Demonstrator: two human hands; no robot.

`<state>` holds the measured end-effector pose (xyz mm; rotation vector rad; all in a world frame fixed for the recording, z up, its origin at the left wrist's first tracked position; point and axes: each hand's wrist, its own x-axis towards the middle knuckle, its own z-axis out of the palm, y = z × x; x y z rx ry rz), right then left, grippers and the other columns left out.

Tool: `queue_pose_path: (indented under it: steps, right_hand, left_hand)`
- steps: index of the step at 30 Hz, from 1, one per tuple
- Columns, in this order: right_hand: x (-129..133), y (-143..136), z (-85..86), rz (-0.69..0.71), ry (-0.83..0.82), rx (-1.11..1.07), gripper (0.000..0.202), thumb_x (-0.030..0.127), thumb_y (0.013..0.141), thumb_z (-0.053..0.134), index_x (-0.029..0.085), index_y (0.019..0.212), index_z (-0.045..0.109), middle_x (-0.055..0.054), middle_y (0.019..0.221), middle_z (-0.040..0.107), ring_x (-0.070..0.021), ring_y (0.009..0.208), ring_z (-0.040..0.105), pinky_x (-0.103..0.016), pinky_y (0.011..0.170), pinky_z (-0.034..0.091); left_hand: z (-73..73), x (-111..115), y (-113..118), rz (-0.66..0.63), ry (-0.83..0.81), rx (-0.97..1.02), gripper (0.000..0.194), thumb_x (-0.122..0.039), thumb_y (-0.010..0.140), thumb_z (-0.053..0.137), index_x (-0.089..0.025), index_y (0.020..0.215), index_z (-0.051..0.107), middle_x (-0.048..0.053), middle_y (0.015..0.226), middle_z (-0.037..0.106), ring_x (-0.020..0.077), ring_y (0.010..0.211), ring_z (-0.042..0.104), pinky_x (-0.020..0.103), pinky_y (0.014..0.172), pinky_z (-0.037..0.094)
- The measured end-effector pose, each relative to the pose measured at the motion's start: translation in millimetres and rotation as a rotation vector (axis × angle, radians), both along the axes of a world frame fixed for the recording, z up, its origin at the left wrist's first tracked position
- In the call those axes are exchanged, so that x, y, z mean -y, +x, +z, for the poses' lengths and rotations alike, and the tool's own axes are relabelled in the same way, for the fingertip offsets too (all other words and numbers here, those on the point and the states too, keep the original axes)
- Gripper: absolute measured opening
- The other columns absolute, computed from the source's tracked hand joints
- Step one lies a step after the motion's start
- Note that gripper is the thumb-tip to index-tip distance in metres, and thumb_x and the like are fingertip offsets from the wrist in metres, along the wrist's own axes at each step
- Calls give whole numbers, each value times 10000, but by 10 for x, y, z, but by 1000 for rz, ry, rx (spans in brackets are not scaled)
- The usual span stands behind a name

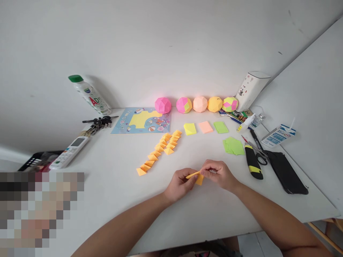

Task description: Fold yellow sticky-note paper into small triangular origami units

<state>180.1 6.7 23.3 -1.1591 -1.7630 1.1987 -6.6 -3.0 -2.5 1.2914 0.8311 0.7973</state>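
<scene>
Between both hands is an orange paper piece [193, 175], partly folded. My left hand [182, 184] grips its left end between thumb and fingers. My right hand [217, 173] pinches the right end. Just under the hands lies a flat orange square of paper [199, 180], partly covered by my fingers; I cannot tell whether it is part of the held piece. Beyond them, folded orange paper units [155, 155] run in two slanting rows. Farther back are a yellow paper stack [190, 129], a peach stack [205, 127] and a green stack [220, 127], with loose green sheets [233, 146] to the right.
Several faceted paper balls [200, 104] line the wall. At left stand a white bottle [92, 96], keys [99, 122] and a remote control [69, 152]. At right lie a utility knife [253, 161], scissors [261, 157], a black pouch [288, 171] and a drink carton [278, 135].
</scene>
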Motion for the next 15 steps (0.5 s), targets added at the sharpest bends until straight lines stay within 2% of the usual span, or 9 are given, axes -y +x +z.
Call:
queue_pose_path:
  steps: [6, 10, 13, 15]
  right_hand:
    - [20, -10, 67, 14, -119, -24, 326, 393, 866, 477, 147, 707, 619, -16, 662, 559, -137, 632, 520, -246, 601, 434]
    - [23, -14, 72, -5, -151, -68, 383, 420, 902, 391, 149, 778, 632, -26, 691, 585, -140, 657, 542, -249, 629, 461]
    - [23, -11, 24, -38, -103, -39, 306, 414, 866, 475, 157, 922, 633, -35, 740, 619, -146, 671, 570, -257, 631, 485]
    - [26, -13, -8, -12, -49, 4, 256, 376, 815, 569, 164, 939, 643, -42, 764, 648, -155, 691, 589, -267, 652, 496]
  left_hand:
    - [-56, -15, -5, 26, -96, 39, 270, -391, 807, 546, -134, 812, 631, -20, 538, 473, 77, 488, 394, 204, 469, 330]
    - [-46, -41, -2, 38, -144, 45, 278, -404, 801, 551, -139, 808, 635, -18, 539, 484, 78, 495, 405, 207, 482, 341]
    - [-25, -48, -1, 27, -145, 19, 286, -414, 793, 557, -138, 804, 636, -18, 530, 495, 77, 486, 406, 206, 475, 338]
    - [-15, -47, -1, 19, -150, 5, 289, -419, 784, 566, -139, 802, 637, -19, 527, 501, 77, 478, 408, 205, 467, 335]
